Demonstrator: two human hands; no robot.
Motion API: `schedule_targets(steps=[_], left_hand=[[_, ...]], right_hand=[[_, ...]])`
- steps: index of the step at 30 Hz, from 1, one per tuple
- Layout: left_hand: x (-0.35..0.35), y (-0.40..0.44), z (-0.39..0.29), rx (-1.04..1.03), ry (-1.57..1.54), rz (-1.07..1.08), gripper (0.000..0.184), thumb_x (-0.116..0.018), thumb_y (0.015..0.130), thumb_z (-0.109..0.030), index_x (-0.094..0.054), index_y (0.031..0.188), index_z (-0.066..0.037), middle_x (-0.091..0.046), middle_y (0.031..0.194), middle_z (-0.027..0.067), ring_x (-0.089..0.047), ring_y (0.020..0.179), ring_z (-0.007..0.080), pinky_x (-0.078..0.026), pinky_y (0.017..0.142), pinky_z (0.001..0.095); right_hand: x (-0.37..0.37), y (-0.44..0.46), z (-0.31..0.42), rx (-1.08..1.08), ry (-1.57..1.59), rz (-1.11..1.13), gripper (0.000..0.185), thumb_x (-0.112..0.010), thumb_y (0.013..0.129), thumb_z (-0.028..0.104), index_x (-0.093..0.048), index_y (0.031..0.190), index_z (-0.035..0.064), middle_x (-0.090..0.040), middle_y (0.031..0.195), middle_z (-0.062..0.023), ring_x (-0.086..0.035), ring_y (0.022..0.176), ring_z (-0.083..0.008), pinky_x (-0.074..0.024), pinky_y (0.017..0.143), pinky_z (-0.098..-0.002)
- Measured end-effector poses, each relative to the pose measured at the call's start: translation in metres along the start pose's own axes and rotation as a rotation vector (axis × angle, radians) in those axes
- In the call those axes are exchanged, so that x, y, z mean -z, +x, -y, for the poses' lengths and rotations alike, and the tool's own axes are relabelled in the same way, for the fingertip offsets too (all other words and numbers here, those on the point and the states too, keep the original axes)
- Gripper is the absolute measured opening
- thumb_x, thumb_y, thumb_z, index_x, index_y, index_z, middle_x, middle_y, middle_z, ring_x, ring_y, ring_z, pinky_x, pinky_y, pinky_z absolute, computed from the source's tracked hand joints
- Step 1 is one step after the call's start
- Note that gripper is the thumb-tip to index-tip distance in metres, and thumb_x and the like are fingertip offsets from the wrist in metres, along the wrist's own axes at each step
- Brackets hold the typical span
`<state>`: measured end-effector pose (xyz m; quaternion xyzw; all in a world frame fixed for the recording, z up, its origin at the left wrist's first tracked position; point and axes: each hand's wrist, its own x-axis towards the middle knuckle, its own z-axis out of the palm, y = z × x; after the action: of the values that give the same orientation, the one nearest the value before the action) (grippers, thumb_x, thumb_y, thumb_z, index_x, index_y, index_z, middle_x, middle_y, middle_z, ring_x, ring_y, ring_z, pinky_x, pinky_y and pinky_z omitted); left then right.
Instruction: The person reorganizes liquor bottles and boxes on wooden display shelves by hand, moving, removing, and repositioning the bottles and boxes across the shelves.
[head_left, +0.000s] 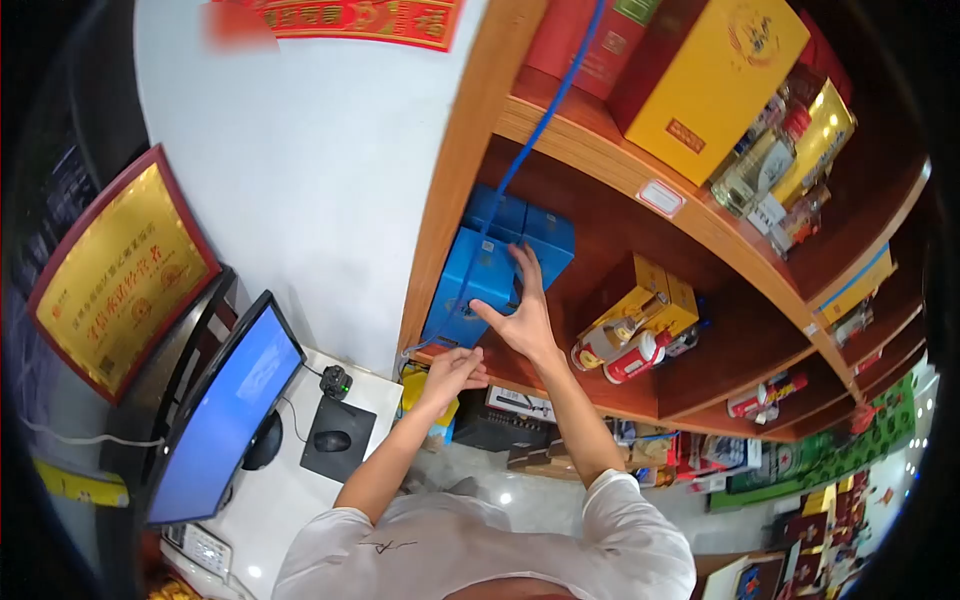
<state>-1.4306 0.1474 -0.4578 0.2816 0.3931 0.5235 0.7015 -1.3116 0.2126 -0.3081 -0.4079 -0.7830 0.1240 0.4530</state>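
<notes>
My right hand (522, 312) is raised in front of the blue boxes (480, 268) on the wooden shelf, thumb and fingers spread apart. Its fingertips overlap the boxes' right part; whether they touch cannot be made out. Lower and to the left, my left hand (456, 377) is near the shelf's front edge, its fingers bent and close together, with nothing visible in them. A blue cord (545, 118) runs down across the shelf opening and past the boxes.
Right of the blue boxes are a yellow box (640, 290), a clear bottle (612, 337) and a red-and-white can (632, 358). A monitor (235, 410) and a mouse (332, 440) stand on the white desk (270, 505). Yellow boxes and bottles fill the upper shelf.
</notes>
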Motion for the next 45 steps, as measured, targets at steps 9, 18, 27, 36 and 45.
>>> schedule_targets(steps=[9, 18, 27, 36, 45], left_hand=[[0.035, 0.069, 0.015, -0.433, 0.572, -0.072, 0.023, -0.069, 0.098, -0.012, -0.074, 0.084, 0.005, -0.074, 0.078, 0.0047, -0.064, 0.068, 0.0076, -0.051, 0.063, 0.0233], [0.024, 0.079, 0.002, -0.352, 0.481, -0.062, 0.027, -0.072, 0.097, -0.016, -0.074, 0.083, 0.007, -0.074, 0.077, 0.0101, -0.070, 0.069, 0.0128, -0.058, 0.067, 0.0262], [0.028, 0.082, 0.008, -0.387, 0.482, -0.053, 0.029, -0.070, 0.099, -0.019, -0.073, 0.085, 0.006, -0.075, 0.081, 0.0131, -0.072, 0.072, 0.0159, -0.060, 0.071, 0.0287], [0.011, 0.061, 0.018, -0.436, 0.625, -0.022, 0.017, -0.073, 0.096, -0.015, -0.072, 0.092, 0.002, -0.075, 0.086, 0.0084, -0.069, 0.080, 0.0118, -0.055, 0.078, 0.0261], [-0.172, 0.059, 0.074, -0.398, 0.704, 0.141, 0.054, -0.082, 0.086, -0.013, -0.057, 0.132, 0.001, -0.061, 0.131, 0.0185, -0.060, 0.122, 0.0259, -0.053, 0.097, 0.0361]], right_hand=[[-0.040, -0.075, -0.065, -0.485, 0.447, 0.247, 0.075, -0.069, 0.093, 0.012, -0.028, 0.152, -0.0086, -0.060, 0.133, -0.0297, -0.065, 0.120, -0.0327, -0.0591, 0.096, -0.0430], [0.021, -0.122, -0.075, -0.573, 0.472, 0.313, 0.042, -0.073, 0.093, 0.012, -0.061, 0.128, -0.0075, -0.069, 0.119, -0.0175, -0.069, 0.109, -0.0210, -0.0584, 0.092, -0.0333], [0.069, -0.216, -0.102, -0.780, 0.495, 0.095, 0.034, -0.071, 0.094, 0.008, -0.063, 0.125, -0.0046, -0.071, 0.110, -0.0116, -0.069, 0.102, -0.0166, -0.0552, 0.091, -0.0290], [0.147, -0.264, -0.122, -0.776, 0.280, -0.244, 0.037, -0.073, 0.088, 0.009, -0.065, 0.122, -0.0018, -0.073, 0.108, -0.0138, -0.070, 0.097, -0.0179, -0.0556, 0.088, -0.0325], [0.217, -0.262, -0.165, -0.673, 0.174, -0.504, 0.052, -0.081, 0.085, 0.019, -0.060, 0.131, 0.0062, -0.067, 0.119, -0.0146, -0.066, 0.108, -0.0237, -0.0557, 0.088, -0.0368]])
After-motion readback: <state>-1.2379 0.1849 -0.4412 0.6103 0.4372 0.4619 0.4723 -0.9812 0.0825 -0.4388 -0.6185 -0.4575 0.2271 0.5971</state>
